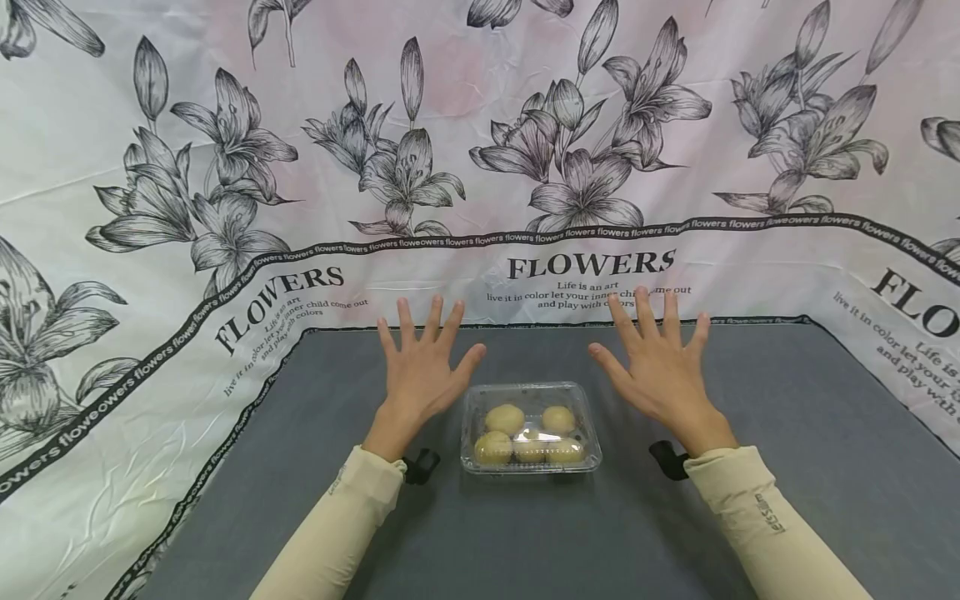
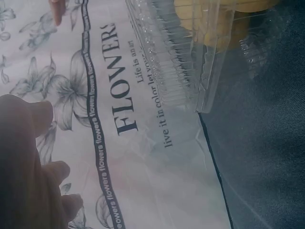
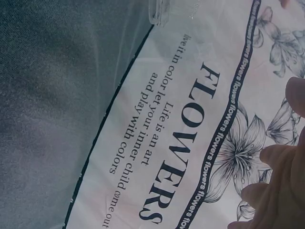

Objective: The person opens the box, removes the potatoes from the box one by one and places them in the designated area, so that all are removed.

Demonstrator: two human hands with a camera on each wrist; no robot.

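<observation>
A clear plastic clamshell box (image 1: 531, 468) sits on the grey tabletop, and several round yellowish balls (image 1: 505, 419) show through its lid, their exact kind unclear. To its left my left hand (image 1: 422, 367) is held up with fingers spread, touching nothing. On the box's other side my right hand (image 1: 660, 367) is raised likewise, fingers straight and apart. The left wrist view catches the box's ribbed side (image 2: 205, 71) near the top. Just a corner of the box (image 3: 159, 12) appears in the right wrist view.
A white cloth (image 1: 420, 283) printed with lilies and "FLOWERS" lettering hangs behind and at both sides of the grey tabletop (image 1: 525, 542). Dark bands with small black devices (image 1: 422, 467) sit at both wrists, below cream sleeves (image 1: 337, 517).
</observation>
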